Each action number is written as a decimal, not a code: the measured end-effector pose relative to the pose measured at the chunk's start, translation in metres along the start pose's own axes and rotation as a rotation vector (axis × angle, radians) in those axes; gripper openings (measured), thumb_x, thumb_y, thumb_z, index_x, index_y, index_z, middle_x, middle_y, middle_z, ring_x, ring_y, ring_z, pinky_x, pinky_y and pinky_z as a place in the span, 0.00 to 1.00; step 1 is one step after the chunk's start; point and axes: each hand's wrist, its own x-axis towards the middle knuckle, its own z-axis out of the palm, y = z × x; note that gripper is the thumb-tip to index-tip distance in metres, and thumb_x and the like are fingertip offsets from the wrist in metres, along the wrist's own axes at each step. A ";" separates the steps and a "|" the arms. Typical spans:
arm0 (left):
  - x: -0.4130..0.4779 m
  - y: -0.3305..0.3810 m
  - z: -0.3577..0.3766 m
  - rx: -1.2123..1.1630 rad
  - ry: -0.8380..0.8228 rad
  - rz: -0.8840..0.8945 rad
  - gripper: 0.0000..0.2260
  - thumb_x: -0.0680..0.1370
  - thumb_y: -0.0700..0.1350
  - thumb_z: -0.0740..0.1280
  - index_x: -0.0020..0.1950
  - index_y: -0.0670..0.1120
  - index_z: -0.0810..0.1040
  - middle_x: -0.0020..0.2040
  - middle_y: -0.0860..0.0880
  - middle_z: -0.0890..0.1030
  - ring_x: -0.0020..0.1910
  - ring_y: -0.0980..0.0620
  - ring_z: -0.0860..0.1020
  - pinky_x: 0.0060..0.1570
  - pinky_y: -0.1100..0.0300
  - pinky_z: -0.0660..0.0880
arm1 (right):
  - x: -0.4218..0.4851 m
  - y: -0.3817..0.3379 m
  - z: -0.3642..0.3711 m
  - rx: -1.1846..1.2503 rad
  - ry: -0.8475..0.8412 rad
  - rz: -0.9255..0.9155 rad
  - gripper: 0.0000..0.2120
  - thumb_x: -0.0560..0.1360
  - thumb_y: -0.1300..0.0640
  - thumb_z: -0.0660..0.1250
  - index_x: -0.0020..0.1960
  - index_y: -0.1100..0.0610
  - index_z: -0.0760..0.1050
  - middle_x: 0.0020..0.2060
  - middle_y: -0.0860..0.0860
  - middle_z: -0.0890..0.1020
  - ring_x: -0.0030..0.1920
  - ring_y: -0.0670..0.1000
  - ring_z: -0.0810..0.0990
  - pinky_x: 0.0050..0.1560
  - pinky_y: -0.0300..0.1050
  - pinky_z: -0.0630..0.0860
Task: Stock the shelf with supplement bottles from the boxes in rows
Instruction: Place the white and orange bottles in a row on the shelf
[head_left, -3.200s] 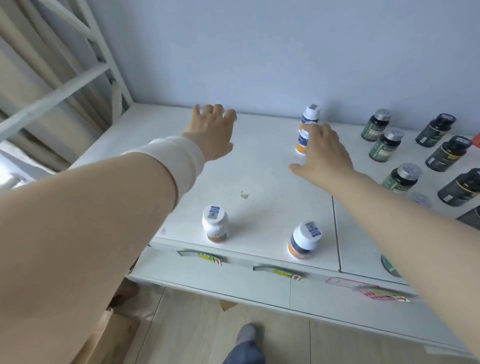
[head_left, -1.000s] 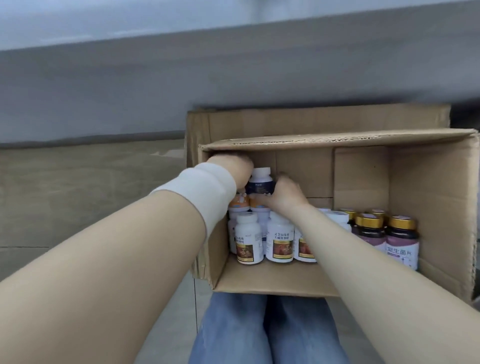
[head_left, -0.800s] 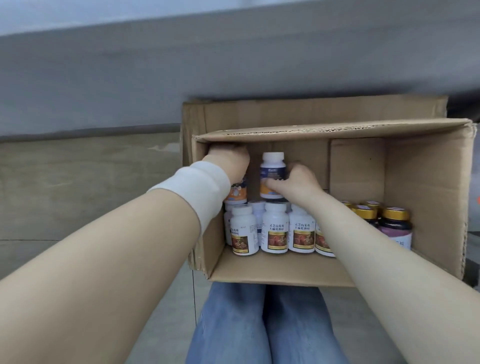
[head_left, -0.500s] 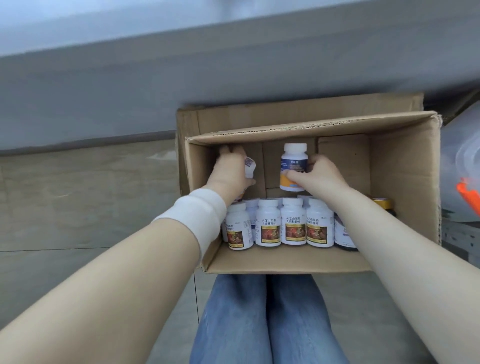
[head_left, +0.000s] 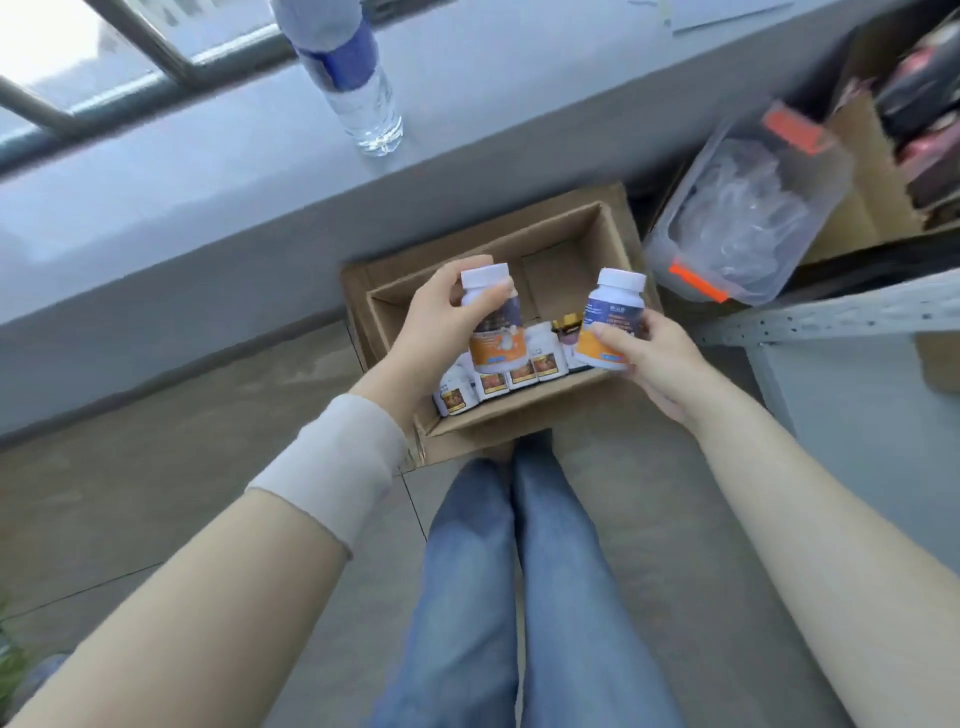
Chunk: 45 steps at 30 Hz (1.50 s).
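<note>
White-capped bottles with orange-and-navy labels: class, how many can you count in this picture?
2. One white-capped orange-and-navy bottle is held in the left hand, the other in the right hand, both above the brown cardboard box. More may be hidden inside it.

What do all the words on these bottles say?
Nothing reads clearly.
On the left bottle, in the left hand: print blurred.
On the right bottle, in the right hand: print small, blurred.
On the white bottles in the cardboard box: labels too small.
On the water bottle: blue label blurred.
</note>
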 end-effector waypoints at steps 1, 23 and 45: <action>-0.016 0.010 0.006 -0.031 -0.037 0.010 0.13 0.76 0.46 0.68 0.59 0.50 0.74 0.57 0.48 0.81 0.56 0.50 0.79 0.53 0.59 0.76 | -0.023 0.001 -0.006 0.044 0.014 -0.025 0.15 0.73 0.60 0.69 0.59 0.59 0.72 0.55 0.57 0.79 0.53 0.54 0.79 0.60 0.51 0.73; -0.338 0.096 0.261 0.241 -1.102 0.262 0.11 0.77 0.48 0.65 0.55 0.43 0.77 0.50 0.42 0.81 0.48 0.47 0.80 0.53 0.52 0.76 | -0.452 0.167 -0.149 0.601 0.774 -0.340 0.07 0.72 0.58 0.69 0.50 0.54 0.77 0.50 0.55 0.80 0.52 0.53 0.78 0.61 0.54 0.72; -0.552 0.082 0.634 0.602 -1.143 0.782 0.15 0.72 0.41 0.73 0.58 0.45 0.77 0.44 0.51 0.79 0.40 0.58 0.77 0.42 0.65 0.74 | -0.650 0.329 -0.402 0.612 1.176 -0.514 0.16 0.67 0.66 0.74 0.49 0.51 0.73 0.45 0.49 0.81 0.46 0.46 0.78 0.38 0.33 0.76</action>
